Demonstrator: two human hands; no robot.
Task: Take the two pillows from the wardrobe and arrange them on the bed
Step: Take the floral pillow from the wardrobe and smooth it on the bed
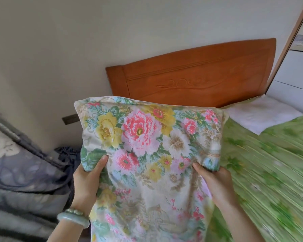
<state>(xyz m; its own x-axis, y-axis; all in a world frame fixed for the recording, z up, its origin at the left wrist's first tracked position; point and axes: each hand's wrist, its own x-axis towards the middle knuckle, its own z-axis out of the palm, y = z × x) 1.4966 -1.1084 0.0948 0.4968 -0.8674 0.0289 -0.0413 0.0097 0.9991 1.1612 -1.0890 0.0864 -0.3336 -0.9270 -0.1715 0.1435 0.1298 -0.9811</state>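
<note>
I hold a floral pillow [147,145] with pink, yellow and white flowers upright in front of me. My left hand [87,180] grips its left edge, thumb on the front face. My right hand [215,182] grips its right edge the same way. The pillow hangs in the air over the near left part of the bed [269,172], which has a green patterned cover. A white pillow [262,114] lies flat at the head of the bed, on the right, close to the headboard.
An orange-brown wooden headboard [199,75] stands against the pale wall behind the pillow. A pile of blue-grey bedding [21,168] sits at the left. A wooden door or wardrobe edge [287,44] runs down the upper right.
</note>
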